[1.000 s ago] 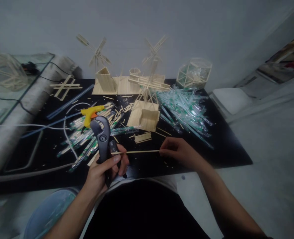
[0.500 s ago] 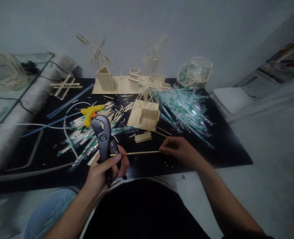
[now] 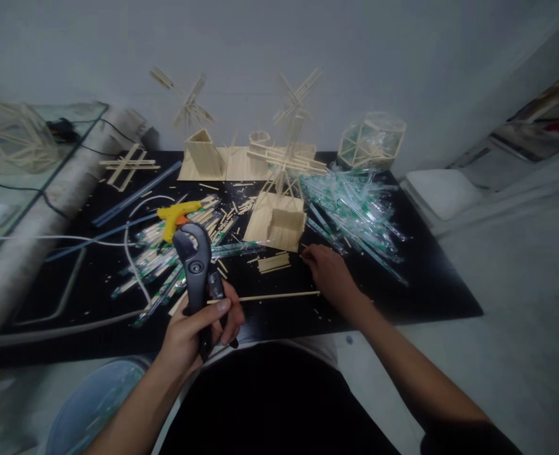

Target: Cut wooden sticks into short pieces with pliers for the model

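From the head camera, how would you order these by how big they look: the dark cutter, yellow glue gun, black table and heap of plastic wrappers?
1. Black table
2. Heap of plastic wrappers
3. Dark cutter
4. Yellow glue gun
The cutter is nearer the camera than the glue gun, so their true sizes are unsure.

Dim, cool-grey illumination of low contrast; the light source lies outside the view. Highlights glint on the plastic wrappers (image 3: 368, 213), a dull sheen on the dark hand tool (image 3: 196, 268). Lateral margins appear stretched and blurred, the floor (image 3: 520, 360) smeared.
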The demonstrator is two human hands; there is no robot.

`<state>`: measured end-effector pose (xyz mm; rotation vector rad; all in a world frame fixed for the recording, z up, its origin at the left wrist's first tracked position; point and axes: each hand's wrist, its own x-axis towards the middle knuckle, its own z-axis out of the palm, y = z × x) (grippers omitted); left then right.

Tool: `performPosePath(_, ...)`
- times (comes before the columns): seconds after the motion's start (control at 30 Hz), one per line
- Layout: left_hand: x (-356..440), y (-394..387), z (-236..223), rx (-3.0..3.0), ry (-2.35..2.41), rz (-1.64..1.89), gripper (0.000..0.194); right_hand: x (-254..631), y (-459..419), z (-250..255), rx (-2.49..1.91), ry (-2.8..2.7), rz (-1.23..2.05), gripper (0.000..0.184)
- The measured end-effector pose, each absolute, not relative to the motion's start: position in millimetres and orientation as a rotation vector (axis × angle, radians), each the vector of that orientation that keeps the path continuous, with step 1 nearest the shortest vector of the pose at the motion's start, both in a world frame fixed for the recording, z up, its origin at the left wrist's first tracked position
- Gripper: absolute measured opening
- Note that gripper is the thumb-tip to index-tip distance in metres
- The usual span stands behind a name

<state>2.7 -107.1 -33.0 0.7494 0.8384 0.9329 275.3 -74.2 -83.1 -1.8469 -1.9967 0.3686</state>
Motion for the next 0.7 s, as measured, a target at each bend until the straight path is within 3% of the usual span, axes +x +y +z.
performPosePath(0.17, -3.5, -104.6, -32.8, 0.779, 0.848, 0.91, 0.018, 279.5, -77.9, -83.4, -1.86, -2.033, 0.335, 0.027)
performPosePath(0.57, -8.7, -74.6, -7.7, 1.085, 1.079, 0.845, 0.023, 251.8, -99.7, -33.2, -1.37, -1.718, 1.149, 0.006)
performPosePath(0.7, 1.8, -60.6, 9.5, 1.272, 1.13, 0.766, 0.03, 233.6, -95.6, -42.9, -1.316, -1.594, 1.168, 0.007)
